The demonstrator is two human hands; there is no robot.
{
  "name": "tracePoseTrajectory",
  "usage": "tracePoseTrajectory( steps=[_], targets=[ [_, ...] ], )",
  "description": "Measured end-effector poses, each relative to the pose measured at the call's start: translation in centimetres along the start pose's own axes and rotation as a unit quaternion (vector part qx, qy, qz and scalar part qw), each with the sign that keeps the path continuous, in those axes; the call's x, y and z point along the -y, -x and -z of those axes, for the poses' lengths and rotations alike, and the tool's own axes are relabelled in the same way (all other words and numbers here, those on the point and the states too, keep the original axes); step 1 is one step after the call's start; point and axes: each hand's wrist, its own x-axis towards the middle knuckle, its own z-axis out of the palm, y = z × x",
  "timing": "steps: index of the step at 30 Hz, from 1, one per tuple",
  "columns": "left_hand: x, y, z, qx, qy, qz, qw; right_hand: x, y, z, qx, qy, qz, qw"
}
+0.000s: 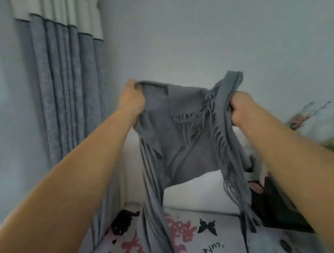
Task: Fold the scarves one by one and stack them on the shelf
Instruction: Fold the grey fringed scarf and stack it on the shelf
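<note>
Both arms raised, the left hand (132,98) and right hand (241,107) each clench an upper edge of a grey fringed scarf (182,129), hanging above a printed bedsheet (212,233); grey curtain (71,84) at ten o'clock.

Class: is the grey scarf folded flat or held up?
Held up: the grey scarf hangs between left hand and right hand.

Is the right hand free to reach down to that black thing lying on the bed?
Probably not yet. The right hand grips the grey scarf, as does the left hand, holding it up. The black thing lies below the right forearm; nothing else seems to block it.
</note>
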Motion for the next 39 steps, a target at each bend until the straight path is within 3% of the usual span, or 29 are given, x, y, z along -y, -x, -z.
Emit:
tracePoseTrajectory(
  steps=[3,4,5,6,8,9,11,13,15,16,18,20,22,23,25,27,29,30,33,35,37,39],
  targets=[
    [-3.2,-0.9,-4.1,0.079,-0.165,-0.081,0.980,2.0,-1.9,1.7,-0.092,0.189,0.048,0.977],
    [-3.7,-0.6,-5.4,0.109,-0.163,-0.092,0.976,1.9,-1.9,2.1,-0.142,0.274,0.112,0.945],
    [-4.2,-0.1,-6.6,0.135,-0.139,-0.100,0.976,1.6,-1.2,2.4,-0.144,0.315,0.198,0.917],
    [-4.8,0.5,-7.8,0.156,-0.105,-0.114,0.975,0.8,0.0,2.1,-0.064,0.321,0.265,0.907],
    [-5.9,1.8,-9.5,0.188,-0.013,-0.119,0.975,-1.3,1.9,1.1,0.151,0.344,0.257,0.891],
    [-6.2,2.4,-9.9,0.197,0.033,-0.110,0.974,-2.5,2.0,0.8,0.204,0.390,0.245,0.864],
    [-5.5,4.0,-9.9,0.228,0.063,-0.090,0.967,-3.8,0.8,0.5,0.171,0.497,0.273,0.805],
    [-2.5,5.7,-10.1,0.289,-0.026,-0.060,0.955,-3.9,-0.1,0.8,0.066,0.556,0.320,0.764],
    [2.1,8.3,-11.1,0.305,-0.150,0.008,0.941,-4.1,-0.5,0.8,0.027,0.559,0.320,0.765],
    [4.3,9.7,-11.5,0.271,-0.160,0.065,0.947,-4.3,-0.5,0.6,0.018,0.557,0.311,0.769],
    [7.3,13.1,-12.2,0.197,-0.046,0.208,0.957,-4.4,-0.5,0.2,-0.006,0.531,0.299,0.793],
    [9.4,16.2,-13.1,0.167,0.145,0.362,0.906,-3.9,-0.7,0.1,-0.029,0.508,0.290,0.811],
    [10.2,17.8,-13.1,0.151,0.248,0.443,0.848,-3.1,-0.9,0.5,-0.049,0.509,0.280,0.812],
    [10.6,17.6,-12.6,0.138,0.256,0.437,0.851,-3.0,-1.0,1.1,-0.067,0.526,0.268,0.804],
    [10.7,14.6,-10.6,0.094,0.183,0.348,0.915,-3.2,-1.3,3.1,-0.103,0.589,0.230,0.768],
    [9.0,9.9,-7.4,0.046,0.024,0.197,0.979,-3.7,-1.2,5.1,-0.108,0.648,0.184,0.731],
    [5.1,5.9,-4.3,0.043,-0.068,0.044,0.996,-3.7,-0.7,5.7,-0.106,0.681,0.154,0.708],
    [2.9,4.3,-3.6,0.073,-0.095,-0.020,0.993,-3.5,-0.2,5.2,-0.085,0.677,0.162,0.713],
    [-2.6,2.7,-4.4,0.166,-0.174,-0.141,0.960,-3.2,2.0,1.3,0.167,0.483,0.199,0.836],
    [-4.4,3.7,-5.6,0.208,-0.123,-0.151,0.958,-4.0,2.4,-0.6,0.227,0.453,0.227,0.832],
    [-3.4,5.7,-6.6,0.284,-0.112,-0.114,0.945,-4.4,2.2,-0.8,0.161,0.509,0.276,0.799],
    [0.2,9.0,-7.9,0.378,-0.190,-0.044,0.905,-4.7,2.1,0.1,0.099,0.566,0.306,0.759]
  ],
)
